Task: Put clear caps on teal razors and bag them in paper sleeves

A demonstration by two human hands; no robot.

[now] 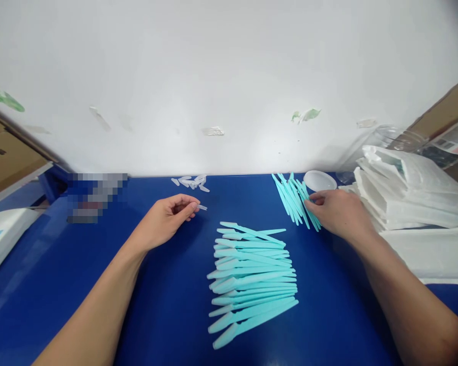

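My left hand (168, 218) rests on the blue table (168, 305), fingers pinched on a small clear plastic cap (201, 207). My right hand (338, 213) lies on a loose pile of teal plastic sticks (292, 201) at the back right, fingers curled onto them. A neat stack of teal sticks fitted with clear caps (252, 274) lies in the middle, between my forearms. Several more clear caps (191, 182) sit near the wall.
A white round lid (319, 180) lies behind the loose sticks. White plastic bags (408, 198) are piled at the right, with a cardboard box behind. Another cardboard box (7, 152) and a white object (0, 234) stand at the left. A white wall closes the back.
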